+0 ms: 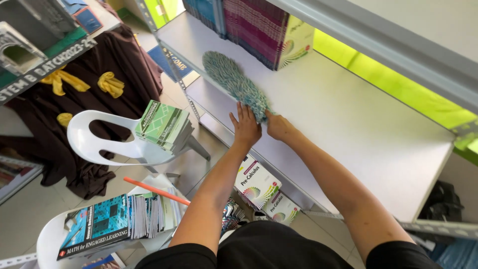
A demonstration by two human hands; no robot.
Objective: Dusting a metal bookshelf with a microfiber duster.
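Both hands on teal duster, shelf edge (open board rightward)

The duster hides the right hand's fingers; the top edge crops the shelved books.

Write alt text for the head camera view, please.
A person's left hand and right hand press a fluffy teal microfibre duster on a pale grey metal shelf; stacked books rest on a white plastic chair below.

A grey metal shelf stands over a pale tiled floor, with white plastic chairs nearby.
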